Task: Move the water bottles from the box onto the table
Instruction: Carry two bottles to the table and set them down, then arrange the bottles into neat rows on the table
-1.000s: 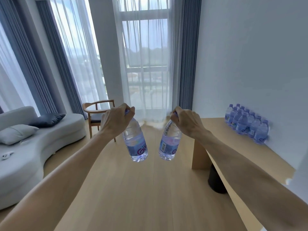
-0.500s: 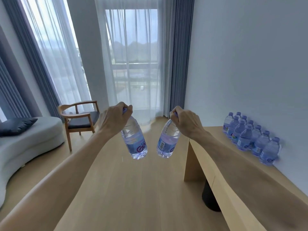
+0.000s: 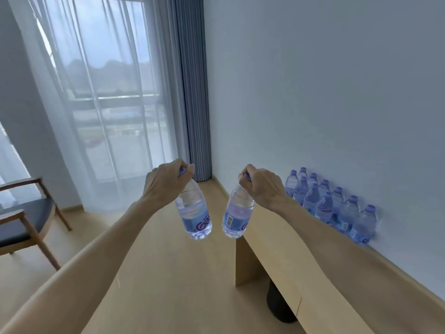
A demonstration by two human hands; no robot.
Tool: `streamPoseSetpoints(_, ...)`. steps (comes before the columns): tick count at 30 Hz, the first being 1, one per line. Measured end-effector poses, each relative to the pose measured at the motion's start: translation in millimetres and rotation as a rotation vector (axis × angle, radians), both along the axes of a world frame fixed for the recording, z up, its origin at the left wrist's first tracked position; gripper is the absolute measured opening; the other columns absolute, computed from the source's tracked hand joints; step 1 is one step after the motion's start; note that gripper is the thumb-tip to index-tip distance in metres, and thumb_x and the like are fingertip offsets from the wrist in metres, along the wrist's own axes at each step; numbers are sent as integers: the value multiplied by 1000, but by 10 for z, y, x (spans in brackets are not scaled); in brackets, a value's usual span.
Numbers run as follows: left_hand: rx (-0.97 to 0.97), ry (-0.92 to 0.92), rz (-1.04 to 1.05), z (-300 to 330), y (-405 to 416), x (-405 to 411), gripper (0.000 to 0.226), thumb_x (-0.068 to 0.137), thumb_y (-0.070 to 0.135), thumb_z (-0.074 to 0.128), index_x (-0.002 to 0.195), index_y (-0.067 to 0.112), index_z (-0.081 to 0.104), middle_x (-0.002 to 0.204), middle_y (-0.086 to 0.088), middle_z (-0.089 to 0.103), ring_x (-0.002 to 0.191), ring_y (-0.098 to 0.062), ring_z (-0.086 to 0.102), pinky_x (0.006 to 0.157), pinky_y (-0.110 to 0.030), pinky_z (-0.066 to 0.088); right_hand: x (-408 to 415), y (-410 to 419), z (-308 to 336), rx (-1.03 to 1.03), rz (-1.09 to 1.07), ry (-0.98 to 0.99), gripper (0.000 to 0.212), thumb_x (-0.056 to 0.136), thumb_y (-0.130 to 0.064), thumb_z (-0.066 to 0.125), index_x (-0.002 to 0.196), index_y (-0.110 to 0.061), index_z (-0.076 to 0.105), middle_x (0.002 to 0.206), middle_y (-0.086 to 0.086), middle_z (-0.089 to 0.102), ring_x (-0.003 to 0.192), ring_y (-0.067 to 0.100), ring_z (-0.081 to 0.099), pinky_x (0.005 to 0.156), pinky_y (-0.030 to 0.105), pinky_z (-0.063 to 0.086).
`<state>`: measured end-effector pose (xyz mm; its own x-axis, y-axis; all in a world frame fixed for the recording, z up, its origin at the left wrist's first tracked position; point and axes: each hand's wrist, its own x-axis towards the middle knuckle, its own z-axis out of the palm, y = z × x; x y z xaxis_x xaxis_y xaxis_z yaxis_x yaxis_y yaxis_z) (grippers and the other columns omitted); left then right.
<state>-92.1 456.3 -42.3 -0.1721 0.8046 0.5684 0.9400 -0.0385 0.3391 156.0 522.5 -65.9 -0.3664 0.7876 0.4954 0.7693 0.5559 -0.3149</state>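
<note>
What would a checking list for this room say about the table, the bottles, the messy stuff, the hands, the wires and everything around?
Surface: wooden table along the wall, bare at its near end.
Job's things: left bottle and right bottle hang by their necks; row of bottles stands against the wall.
Clutter: dark round object under the table.
Grippers: left hand grips one cap end, right hand the other.
Cables: nothing seen.
Surroundings: curtains, wooden chair.
</note>
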Motion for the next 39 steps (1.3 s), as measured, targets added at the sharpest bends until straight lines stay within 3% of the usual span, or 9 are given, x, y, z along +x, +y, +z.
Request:
streamPoseSetpoints(9, -36, -8, -253, -176, 1664, 422, 33, 95, 45, 42, 71, 22, 47, 63, 7, 57, 58, -20, 53, 58, -32, 40, 544, 851, -111, -70, -249, 36, 27, 100, -32, 41, 96, -10, 56, 79, 5, 64, 72, 25, 56, 60, 37, 43)
streamPoseSetpoints(15, -100, -7, -418, -403, 2473, 1071, 33, 94, 46, 40, 78, 20, 53, 64, 7, 60, 60, -19, 55, 53, -28, 34, 1186, 1289, -248, -109, -392, -7, 26, 101, -30, 40, 88, -9, 50, 75, 4, 61, 71, 26, 55, 62, 40, 46)
streamPoseSetpoints(18, -169, -36, -506, -468, 2806, 1469, 34, 94, 43, 43, 80, 15, 54, 67, 2, 63, 66, -25, 59, 59, -34, 44, 1545, 1471, -323, -126, -442, 0, 27, 101, -31, 40, 93, -9, 54, 75, 4, 63, 71, 25, 56, 64, 40, 48)
streamPoseSetpoints(20, -213, -37, -575, -511, 3009, 1749, 33, 93, 41, 44, 80, 13, 53, 66, 0, 64, 68, -28, 60, 64, -37, 47, 1782, 1576, -393, -141, -475, 8, 26, 100, -30, 40, 92, -10, 54, 74, 3, 62, 70, 24, 55, 63, 40, 48)
streamPoseSetpoints(24, -255, 5, -714, -657, 3356, 2279, 33, 94, 41, 45, 81, 11, 52, 64, 1, 62, 64, -27, 56, 60, -33, 45, 2213, 1718, -557, -151, -522, 27, 24, 100, -29, 42, 86, -12, 52, 69, 1, 58, 66, 23, 53, 60, 40, 46)
streamPoseSetpoints(29, -298, 37, -907, -853, 3626, 2897, 37, 95, 35, 48, 76, 5, 41, 55, -1, 38, 53, -16, 28, 52, -30, 33, 2676, 1738, -768, -197, -613, 57, 22, 99, -30, 44, 86, -15, 53, 67, -2, 57, 65, 19, 51, 58, 37, 45)
streamPoseSetpoints(34, -332, 92, -1100, -1089, 3866, 3469, 33, 96, 35, 49, 71, 15, 40, 51, 5, 36, 46, -12, 35, 49, -32, 31, 3048, 1689, -1001, -235, -722, 80, 20, 99, -33, 44, 87, -19, 53, 69, -5, 56, 65, 12, 48, 57, 33, 42)
streamPoseSetpoints(39, -348, 202, -1244, -1330, 4061, 3906, 24, 96, 40, 48, 80, 21, 47, 57, 10, 49, 54, -8, 47, 48, -25, 30, 3243, 1654, -1194, -311, -814, 90, 22, 100, -35, 44, 95, -17, 56, 77, -2, 58, 74, 16, 50, 62, 34, 43)
